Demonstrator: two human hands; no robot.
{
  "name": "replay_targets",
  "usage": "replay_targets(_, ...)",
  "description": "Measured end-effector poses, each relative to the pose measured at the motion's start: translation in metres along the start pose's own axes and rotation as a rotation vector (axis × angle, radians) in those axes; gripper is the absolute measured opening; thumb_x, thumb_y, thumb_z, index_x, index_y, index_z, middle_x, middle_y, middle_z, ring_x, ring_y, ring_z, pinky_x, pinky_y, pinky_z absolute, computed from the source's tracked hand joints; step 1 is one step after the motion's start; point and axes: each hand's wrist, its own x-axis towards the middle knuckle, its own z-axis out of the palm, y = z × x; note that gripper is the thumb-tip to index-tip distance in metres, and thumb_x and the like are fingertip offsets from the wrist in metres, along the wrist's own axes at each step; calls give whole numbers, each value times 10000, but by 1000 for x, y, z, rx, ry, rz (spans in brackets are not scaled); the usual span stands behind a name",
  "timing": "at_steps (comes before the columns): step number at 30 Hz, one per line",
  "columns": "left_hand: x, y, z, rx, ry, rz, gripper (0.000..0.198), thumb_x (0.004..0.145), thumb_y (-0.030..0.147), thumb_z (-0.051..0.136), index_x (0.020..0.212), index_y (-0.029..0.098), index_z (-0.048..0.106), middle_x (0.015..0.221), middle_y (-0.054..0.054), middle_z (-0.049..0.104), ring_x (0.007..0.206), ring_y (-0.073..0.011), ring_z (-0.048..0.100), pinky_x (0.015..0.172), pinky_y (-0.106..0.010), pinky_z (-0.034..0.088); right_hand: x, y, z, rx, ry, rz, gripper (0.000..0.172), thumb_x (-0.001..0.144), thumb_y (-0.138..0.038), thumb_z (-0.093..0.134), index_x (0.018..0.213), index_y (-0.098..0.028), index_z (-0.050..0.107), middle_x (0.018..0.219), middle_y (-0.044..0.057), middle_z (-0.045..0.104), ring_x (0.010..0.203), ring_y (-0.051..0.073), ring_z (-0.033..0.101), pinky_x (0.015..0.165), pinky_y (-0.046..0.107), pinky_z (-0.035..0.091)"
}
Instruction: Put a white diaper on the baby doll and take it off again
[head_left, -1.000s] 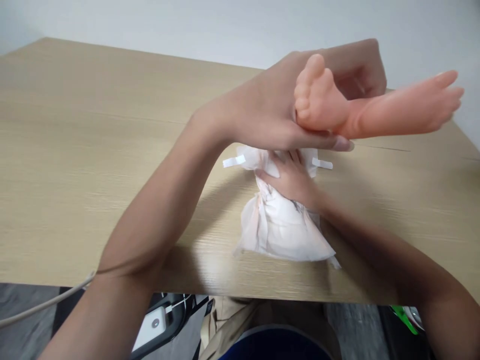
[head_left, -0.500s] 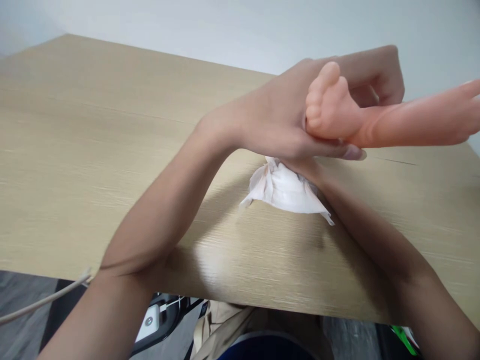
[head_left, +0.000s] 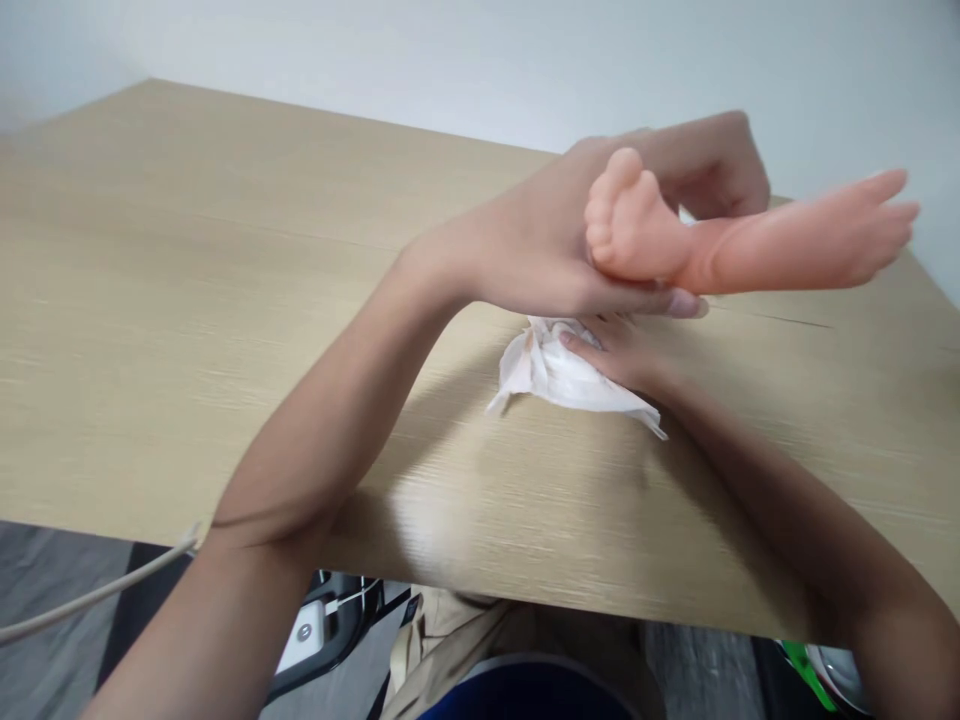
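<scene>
My left hand (head_left: 570, 235) is raised above the table, its fingers closed around pink plastic doll limbs (head_left: 787, 248). A toed foot points left towards my wrist, and a small hand with fingers sticks out to the right. Whether these limbs are one piece or two overlapping ones, I cannot tell. Lower down and partly covered by my left hand, my right hand (head_left: 626, 350) grips a crumpled white tissue (head_left: 570, 385), its thumb lying across the top. The other fingers of that hand are mostly hidden. The tissue's loose edge hangs towards me.
A pale wooden table (head_left: 187, 300) extends in front of me to a white wall (head_left: 450, 60). At lower left are a beige cable (head_left: 97, 597) and a white plug-like device (head_left: 304, 635) below the table edge. A green item (head_left: 806, 670) shows at lower right.
The doll limbs and my left hand have shifted left and slightly down in view. My right hand has come further into sight, with its thumb now visible on the tissue.
</scene>
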Motion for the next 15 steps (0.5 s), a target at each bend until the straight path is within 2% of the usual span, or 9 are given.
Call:
replay_targets(3, -3, -11, 2, -45, -99, 86, 367, 985, 510, 858, 1237, 278, 725, 1341, -23, 764, 1272, -293, 760, 1064, -432, 650, -2, 2, -2, -9, -5, 1, 629, 1141, -665, 439, 1541, -232, 659, 1644, 130, 637, 1578, 411, 529, 1350, 633, 402)
replay_targets(7, -3, -15, 7, -75, -73, 78, 364, 949, 458, 884, 1210, 265, 719, 1319, -61, 766, 1242, -284, 746, 1049, -414, 618, -16, 16, 6, 10, 119, -69, 594, 1168, -564, 414, 1596, -197, 602, 1729, 155, 534, 1635, 371, 453, 1393, 595, 342)
replay_targets(11, -5, -16, 10, -108, -86, 144, 352, 957, 375, 867, 1226, 212, 710, 1271, -81, 757, 1231, -262, 727, 1060, -393, 588, -43, 26, 11, 79, 249, -155, 525, 1159, -536, 441, 1570, -269, 630, 1630, 119, 632, 1570, 346, 533, 1356, 622, 403)
replay_targets(15, -8, -21, 13, -101, -79, 151, 343, 969, 371, 846, 1240, 217, 703, 1287, -72, 749, 1245, -257, 734, 1095, -417, 586, -75, 21, 7, 76, 224, -240, 541, 1153, -499, 452, 1638, -304, 592, 1643, 117, 629, 1582, 355, 526, 1332, 651, 414)
